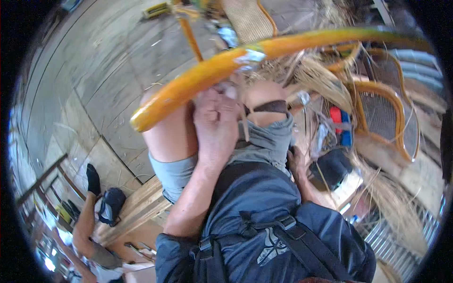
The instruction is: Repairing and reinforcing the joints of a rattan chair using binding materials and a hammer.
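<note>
A thick, curved orange-yellow rattan pole point(203, 75) crosses in front of me above my knees, with a pale, shiny patch of wrapping point(250, 57) partway along it. Just under the pole is my left hand point(216, 113), its fingers closed. What they hold is blurred and partly covered by the pole. Thin tan strips point(245, 123) dangle beside this hand, over my lap. My right hand point(298, 164) is low at my right hip, and its fingers are partly hidden by my shorts.
Orange-framed woven chair parts point(380, 111) lie at the right, near a bundle of cane fibre point(325, 85). A black bag-like thing point(332, 167) sits by my right hip. At the lower left another person's leg point(84, 219) rests near wooden planks point(137, 207).
</note>
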Tool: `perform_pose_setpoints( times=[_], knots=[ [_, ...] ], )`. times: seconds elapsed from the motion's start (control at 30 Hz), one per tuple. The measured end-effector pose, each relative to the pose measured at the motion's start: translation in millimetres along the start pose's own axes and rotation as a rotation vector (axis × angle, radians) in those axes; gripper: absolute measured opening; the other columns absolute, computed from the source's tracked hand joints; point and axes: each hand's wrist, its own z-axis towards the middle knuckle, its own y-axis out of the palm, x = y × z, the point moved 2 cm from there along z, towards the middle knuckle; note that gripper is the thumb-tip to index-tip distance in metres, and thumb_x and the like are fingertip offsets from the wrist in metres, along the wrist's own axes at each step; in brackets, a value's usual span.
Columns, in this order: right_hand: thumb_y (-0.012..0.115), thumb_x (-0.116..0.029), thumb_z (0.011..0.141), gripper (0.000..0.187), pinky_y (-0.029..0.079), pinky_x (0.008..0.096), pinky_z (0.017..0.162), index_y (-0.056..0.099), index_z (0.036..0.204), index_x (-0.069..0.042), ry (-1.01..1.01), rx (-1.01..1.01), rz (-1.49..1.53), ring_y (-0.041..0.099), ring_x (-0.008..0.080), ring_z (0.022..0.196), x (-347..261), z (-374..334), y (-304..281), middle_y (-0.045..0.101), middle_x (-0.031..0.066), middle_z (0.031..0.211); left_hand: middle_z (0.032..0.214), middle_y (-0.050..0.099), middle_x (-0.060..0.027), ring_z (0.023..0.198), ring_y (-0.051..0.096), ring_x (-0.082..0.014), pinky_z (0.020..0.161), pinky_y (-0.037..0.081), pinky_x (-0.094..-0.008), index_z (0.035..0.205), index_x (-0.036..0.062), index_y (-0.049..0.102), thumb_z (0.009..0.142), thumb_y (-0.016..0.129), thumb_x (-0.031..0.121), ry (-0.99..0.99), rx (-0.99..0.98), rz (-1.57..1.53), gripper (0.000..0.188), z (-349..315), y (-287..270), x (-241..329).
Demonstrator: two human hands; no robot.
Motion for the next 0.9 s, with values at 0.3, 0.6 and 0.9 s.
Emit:
perform_pose_setpoints(
  times=[0.3, 0.6, 0.9],
  knots=[
    [0.053, -0.011, 0.085, 0.036, 0.046, 0.0262, 0.063, 0.054, 0.120, -0.002, -0.795, 0.523, -0.360, 0.055, 0.0133, 0.071, -159, -74, -149, 0.061, 0.0070, 0.090, 0.100, 0.055, 0.0015, 0.091, 0.049, -0.0065, 0.082, 0.039, -0.0214, 0.113, 0.0034, 0.053, 0.093, 0.050, 0.011, -0.105, -0.029, -0.279, 0.022, 0, -2, 9],
    [0.053, -0.013, 0.087, 0.032, 0.043, 0.0278, 0.079, 0.051, 0.118, -0.003, -1.267, 0.105, -1.283, 0.056, 0.0186, 0.090, -459, -205, -83, 0.058, 0.0136, 0.099, 0.118, 0.050, -0.0066, 0.107, 0.047, -0.0106, 0.089, 0.039, -0.0216, 0.134, 0.0050, 0.032, 0.084, 0.048, -0.009, 0.017, -0.067, -0.443, 0.054, 12, 5, -1],
    [0.059, -0.012, 0.082, 0.013, 0.047, 0.0351, 0.061, 0.063, 0.091, -0.004, -1.333, 0.107, -2.169, 0.059, 0.0248, 0.066, -489, -222, 43, 0.058, 0.0115, 0.070, 0.105, 0.058, -0.0044, 0.098, 0.055, -0.0107, 0.085, 0.046, -0.0237, 0.126, 0.0042, 0.040, 0.084, 0.055, -0.001, -0.224, -0.094, -0.485, 0.045, 9, -1, 8]
  ],
)
